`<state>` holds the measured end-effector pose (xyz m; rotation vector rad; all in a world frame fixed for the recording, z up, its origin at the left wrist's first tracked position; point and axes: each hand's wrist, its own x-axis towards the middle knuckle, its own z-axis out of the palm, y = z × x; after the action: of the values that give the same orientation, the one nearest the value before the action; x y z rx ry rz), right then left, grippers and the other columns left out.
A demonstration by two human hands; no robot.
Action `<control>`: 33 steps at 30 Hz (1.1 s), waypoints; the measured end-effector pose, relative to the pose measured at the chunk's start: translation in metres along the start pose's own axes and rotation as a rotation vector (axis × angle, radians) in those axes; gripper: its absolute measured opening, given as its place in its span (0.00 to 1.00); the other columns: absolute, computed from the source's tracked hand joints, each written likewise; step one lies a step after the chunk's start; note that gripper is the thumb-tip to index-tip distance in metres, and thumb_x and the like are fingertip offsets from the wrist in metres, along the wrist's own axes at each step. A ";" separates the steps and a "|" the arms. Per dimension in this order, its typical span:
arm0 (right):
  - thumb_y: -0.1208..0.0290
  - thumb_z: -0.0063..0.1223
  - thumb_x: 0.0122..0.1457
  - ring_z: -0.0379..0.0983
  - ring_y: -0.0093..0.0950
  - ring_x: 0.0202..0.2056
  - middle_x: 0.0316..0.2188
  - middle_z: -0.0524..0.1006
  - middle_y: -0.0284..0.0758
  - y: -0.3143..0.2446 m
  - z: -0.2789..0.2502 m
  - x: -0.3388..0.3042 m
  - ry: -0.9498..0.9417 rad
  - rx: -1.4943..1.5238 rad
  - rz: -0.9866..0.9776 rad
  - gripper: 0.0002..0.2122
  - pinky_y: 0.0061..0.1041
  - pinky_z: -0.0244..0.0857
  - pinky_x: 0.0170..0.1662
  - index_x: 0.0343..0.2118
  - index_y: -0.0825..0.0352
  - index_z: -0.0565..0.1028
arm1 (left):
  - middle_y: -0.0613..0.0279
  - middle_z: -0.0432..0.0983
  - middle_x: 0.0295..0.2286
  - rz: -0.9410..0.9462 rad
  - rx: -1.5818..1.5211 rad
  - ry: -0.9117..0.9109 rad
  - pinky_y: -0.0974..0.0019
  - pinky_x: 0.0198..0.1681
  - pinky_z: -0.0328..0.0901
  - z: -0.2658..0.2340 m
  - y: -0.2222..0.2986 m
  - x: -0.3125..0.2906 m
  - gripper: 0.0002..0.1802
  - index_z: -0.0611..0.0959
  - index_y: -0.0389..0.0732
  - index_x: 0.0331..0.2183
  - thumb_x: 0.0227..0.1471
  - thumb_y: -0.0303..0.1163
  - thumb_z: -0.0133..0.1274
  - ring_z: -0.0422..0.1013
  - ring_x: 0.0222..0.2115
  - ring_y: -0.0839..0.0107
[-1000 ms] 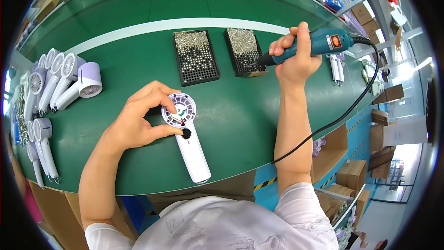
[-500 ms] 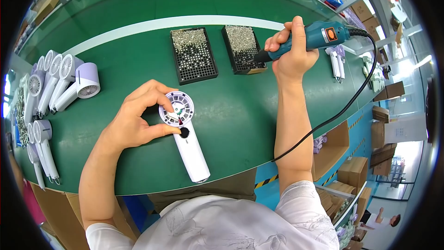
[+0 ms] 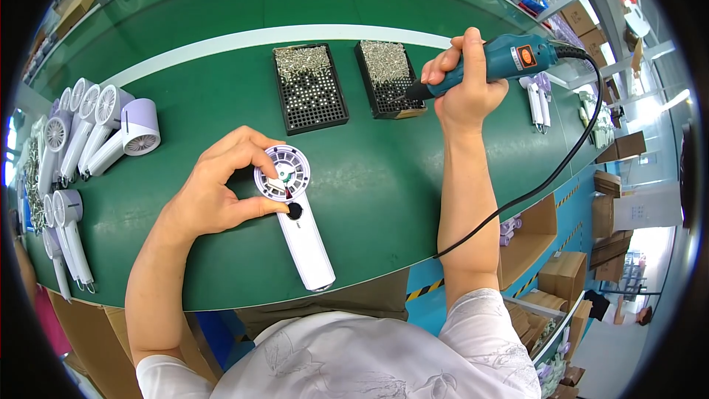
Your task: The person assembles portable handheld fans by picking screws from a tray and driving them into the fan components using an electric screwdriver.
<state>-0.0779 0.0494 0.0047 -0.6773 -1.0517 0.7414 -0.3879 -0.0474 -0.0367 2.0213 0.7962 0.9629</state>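
Near the front of the green table, my left hand (image 3: pixel 218 181) grips a white handheld fan (image 3: pixel 306 251) by its round head. The head faces up with its inside exposed, showing a wheel of slots, a small green part and wires. My fingertips reach into the head, and my thumb presses by a black round spot on the handle. My right hand (image 3: pixel 470 87) is wrapped round a teal electric screwdriver (image 3: pixel 509 58). Its dark tip points down at the right black screw tray (image 3: pixel 388 77), which holds many small screws; whether it touches one I cannot tell.
Another black screw tray (image 3: pixel 306 89) lies just left of the first. Several white and purple fans (image 3: pixel 111 114) are grouped at the left, with more at the table's right edge (image 3: pixel 538 103). The screwdriver's black cord (image 3: pixel 550 186) loops past my right forearm. Cardboard boxes (image 3: pixel 561 273) stand at the right.
My hands, the fan and the screwdriver stay almost where they were. A person in the far right background has shifted position.
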 end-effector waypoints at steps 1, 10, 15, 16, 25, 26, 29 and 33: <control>0.71 0.58 0.63 0.68 0.25 0.11 0.14 0.73 0.35 0.000 0.000 0.000 0.000 0.000 0.001 0.11 0.28 0.68 0.16 0.29 0.74 0.74 | 0.52 0.77 0.40 -0.001 0.000 0.000 0.64 0.43 0.69 0.000 0.000 0.000 0.22 0.80 0.38 0.33 0.37 0.30 0.76 0.74 0.41 0.63; 0.72 0.59 0.63 0.70 0.25 0.12 0.13 0.73 0.35 0.000 0.005 -0.002 -0.080 -0.066 -0.060 0.11 0.26 0.67 0.17 0.28 0.74 0.74 | 0.52 0.77 0.40 -0.003 -0.004 0.003 0.64 0.43 0.69 0.000 0.000 0.000 0.22 0.80 0.38 0.33 0.37 0.30 0.76 0.74 0.42 0.63; 0.72 0.58 0.64 0.69 0.25 0.13 0.16 0.72 0.35 0.006 0.007 0.005 -0.095 -0.186 -0.040 0.10 0.29 0.67 0.17 0.27 0.71 0.74 | 0.52 0.77 0.40 0.001 0.002 -0.001 0.64 0.43 0.69 -0.001 0.000 0.000 0.22 0.80 0.38 0.33 0.37 0.30 0.76 0.73 0.40 0.64; 0.71 0.59 0.63 0.69 0.25 0.12 0.16 0.72 0.35 0.005 0.009 0.005 -0.091 -0.200 -0.033 0.11 0.29 0.68 0.17 0.26 0.71 0.74 | 0.52 0.77 0.40 0.003 0.002 -0.001 0.64 0.43 0.69 0.000 0.000 0.000 0.22 0.80 0.38 0.33 0.37 0.30 0.76 0.73 0.40 0.64; 0.71 0.60 0.63 0.69 0.26 0.12 0.15 0.72 0.35 0.003 0.012 0.002 -0.036 -0.212 -0.035 0.10 0.28 0.67 0.17 0.29 0.73 0.74 | 0.54 0.78 0.40 0.010 -0.001 0.016 0.64 0.44 0.70 0.000 -0.001 0.000 0.22 0.81 0.38 0.34 0.37 0.30 0.76 0.73 0.39 0.64; 0.71 0.60 0.63 0.69 0.26 0.12 0.15 0.72 0.35 0.002 0.013 0.002 -0.037 -0.211 -0.035 0.10 0.28 0.67 0.17 0.29 0.73 0.74 | 0.54 0.78 0.40 0.007 -0.003 0.015 0.64 0.44 0.70 0.000 0.000 0.000 0.22 0.81 0.38 0.34 0.37 0.30 0.76 0.73 0.39 0.64; 0.70 0.60 0.63 0.72 0.24 0.13 0.13 0.74 0.33 -0.001 0.013 0.001 -0.025 -0.176 -0.023 0.11 0.23 0.67 0.20 0.28 0.73 0.76 | 0.54 0.78 0.40 0.007 0.001 0.016 0.64 0.45 0.70 0.000 0.000 0.000 0.22 0.81 0.38 0.34 0.37 0.30 0.76 0.74 0.40 0.63; 0.71 0.60 0.63 0.71 0.25 0.12 0.14 0.73 0.33 -0.009 0.012 0.002 0.011 -0.167 -0.042 0.11 0.24 0.67 0.19 0.29 0.74 0.75 | 0.53 0.78 0.39 0.001 -0.005 0.015 0.63 0.45 0.70 -0.001 0.001 0.000 0.23 0.80 0.37 0.34 0.37 0.30 0.76 0.75 0.41 0.62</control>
<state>-0.0867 0.0474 0.0164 -0.7983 -1.1233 0.6175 -0.3883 -0.0480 -0.0353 2.0127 0.8003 0.9806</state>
